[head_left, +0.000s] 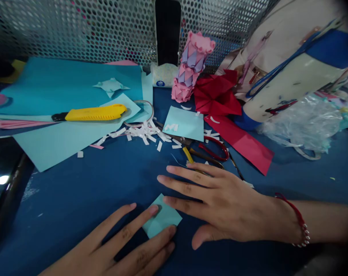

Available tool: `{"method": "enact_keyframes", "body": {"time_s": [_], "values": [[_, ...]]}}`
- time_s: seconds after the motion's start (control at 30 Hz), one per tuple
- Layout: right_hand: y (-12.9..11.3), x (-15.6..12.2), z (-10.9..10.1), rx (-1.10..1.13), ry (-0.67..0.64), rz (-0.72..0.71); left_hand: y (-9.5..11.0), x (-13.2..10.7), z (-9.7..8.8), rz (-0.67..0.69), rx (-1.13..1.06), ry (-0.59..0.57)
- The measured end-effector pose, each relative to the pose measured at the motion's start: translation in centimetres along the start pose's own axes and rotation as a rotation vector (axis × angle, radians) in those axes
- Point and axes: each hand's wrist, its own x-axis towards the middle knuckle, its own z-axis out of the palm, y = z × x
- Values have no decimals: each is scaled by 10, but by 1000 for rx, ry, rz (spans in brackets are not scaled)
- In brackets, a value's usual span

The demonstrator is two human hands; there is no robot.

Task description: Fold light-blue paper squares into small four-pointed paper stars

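A small light-blue square of paper (161, 219) lies turned like a diamond on the blue tabletop. My left hand (125, 243) rests over its left and lower edges, fingers spread, with fingertips touching the paper. From the right comes my right hand (220, 199), palm down and fingers stretched apart, its index fingertip at the paper's upper edge. Neither hand grips anything. Beyond the right fingers, scissors with red handles (224, 151) lie partly under a larger light-blue paper square (187, 123).
White paper scraps (145, 132) are strewn mid-table. A yellow cutter knife (95, 113) lies on blue sheets at the left. Behind stand a phone (168, 32), a pink and purple folded-paper column (189, 65) and red paper (217, 94). A bottle (294, 76) leans at the right.
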Motion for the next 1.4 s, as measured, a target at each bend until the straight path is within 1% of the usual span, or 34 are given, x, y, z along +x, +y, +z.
{"method": "enact_keyframes", "body": {"time_s": [0.13, 0.23, 0.3, 0.37, 0.57, 0.73, 0.93, 1.03, 1.17, 1.33, 1.4], "values": [[-3, 6, 8, -28, 18, 38, 0, 1, 0, -6, -60, 3], [-5, 9, 10, -65, 46, 23, -1, 1, -3, -23, -99, -37], [-5, 9, 9, -94, 65, 15, -2, 1, -6, -23, -108, -73], [-4, 7, 6, -110, 68, 7, -2, 2, -8, -28, -106, -86], [-7, 3, -2, -92, 25, 11, 1, 3, -8, -88, -140, -52], [-9, 6, 7, -90, 44, 26, 2, 4, -9, -81, -162, -34], [-3, 4, 19, -63, 69, -32, 7, 5, -15, -157, -230, -60], [0, 3, 23, -41, 74, -54, 6, 4, -12, -113, -204, -44], [4, 5, 26, -28, 76, -64, -1, 2, -8, -43, -157, -41], [6, 7, 26, -20, 92, -118, -9, 4, -10, 100, -4, -57], [6, 6, 27, -11, 94, -120, -9, 5, -11, 110, 33, -74]]}}
